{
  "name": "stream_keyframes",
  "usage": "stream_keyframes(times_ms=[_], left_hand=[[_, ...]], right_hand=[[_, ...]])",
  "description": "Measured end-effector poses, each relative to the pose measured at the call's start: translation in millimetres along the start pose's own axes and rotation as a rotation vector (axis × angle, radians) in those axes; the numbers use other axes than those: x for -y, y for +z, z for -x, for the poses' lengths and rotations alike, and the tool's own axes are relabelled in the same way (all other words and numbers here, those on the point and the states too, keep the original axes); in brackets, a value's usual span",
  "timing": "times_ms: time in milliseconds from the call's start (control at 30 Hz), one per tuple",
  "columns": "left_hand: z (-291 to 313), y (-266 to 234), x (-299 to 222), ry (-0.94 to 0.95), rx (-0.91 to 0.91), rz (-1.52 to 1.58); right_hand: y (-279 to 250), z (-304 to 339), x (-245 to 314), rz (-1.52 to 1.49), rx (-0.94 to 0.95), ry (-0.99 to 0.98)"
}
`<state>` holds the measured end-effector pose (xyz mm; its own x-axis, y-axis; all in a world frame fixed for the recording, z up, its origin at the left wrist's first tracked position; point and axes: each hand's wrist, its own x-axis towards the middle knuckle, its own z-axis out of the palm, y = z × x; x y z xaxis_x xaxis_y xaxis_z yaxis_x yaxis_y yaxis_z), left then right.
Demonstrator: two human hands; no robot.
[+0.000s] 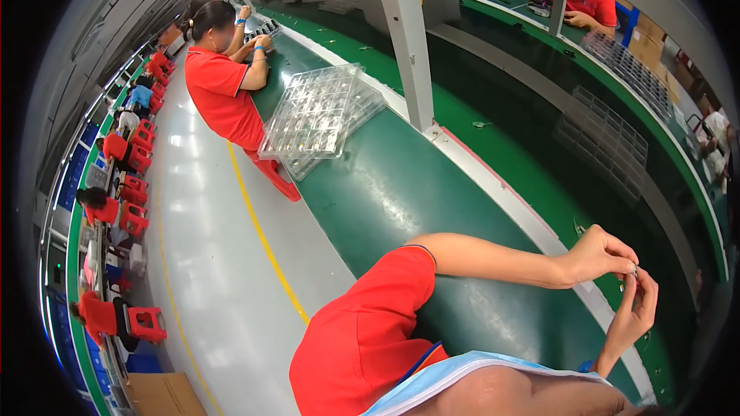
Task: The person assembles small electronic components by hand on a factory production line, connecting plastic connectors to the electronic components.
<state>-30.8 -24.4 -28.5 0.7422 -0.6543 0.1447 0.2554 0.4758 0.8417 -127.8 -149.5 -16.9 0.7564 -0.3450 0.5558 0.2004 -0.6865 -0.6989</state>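
My left hand (600, 260) reaches over the far-side edge of the green bench, its thumb and fingers pinched together. Just below it my right hand (634, 314), with a blue band at the wrist, pinches at the same spot. A tiny dark, metallic-looking part (634, 270) shows between the fingertips of both hands; its kind is too small to make out. Under the hands runs a green conveyor belt (532, 177), with small pieces (578, 226) lying on it close to my left hand.
Clear plastic compartment trays (312, 112) lie stacked on the green bench (385, 192). A grey post (405, 38) rises from the bench edge. A co-worker in red (220, 92) works farther along; another person (590, 0) sits across the belt. More trays (605, 139) lie beyond.
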Motion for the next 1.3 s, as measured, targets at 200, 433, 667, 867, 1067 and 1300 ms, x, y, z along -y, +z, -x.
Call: stream_keyframes(times_ms=[200,433,667,867,1067,1300], left_hand=[[-4.2,-1.5,-16.0,0.088,0.075,-0.102],[1.3,-24.9,-9.8,0.398,-0.005,-0.394],[11.6,-53.1,-16.5,0.444,-0.012,-0.378],[13.1,-67.2,-2.3,0.474,-0.037,-0.505],[20.9,-74.1,2.2,0.446,-0.039,-0.513],[23.7,-109.2,10.8,0.171,-0.249,-0.358]], right_hand=[[-6.8,-1.3,-10.5,-0.229,0.055,0.175],[9.6,-7.9,-9.9,-0.303,0.193,0.365],[46.0,-23.6,-2.1,-0.544,0.361,0.457],[61.2,-17.2,-2.0,-0.54,0.394,0.479],[64.1,-6.2,-8.7,-0.553,0.416,0.451],[87.0,-4.8,-19.9,-0.464,0.471,0.388]])
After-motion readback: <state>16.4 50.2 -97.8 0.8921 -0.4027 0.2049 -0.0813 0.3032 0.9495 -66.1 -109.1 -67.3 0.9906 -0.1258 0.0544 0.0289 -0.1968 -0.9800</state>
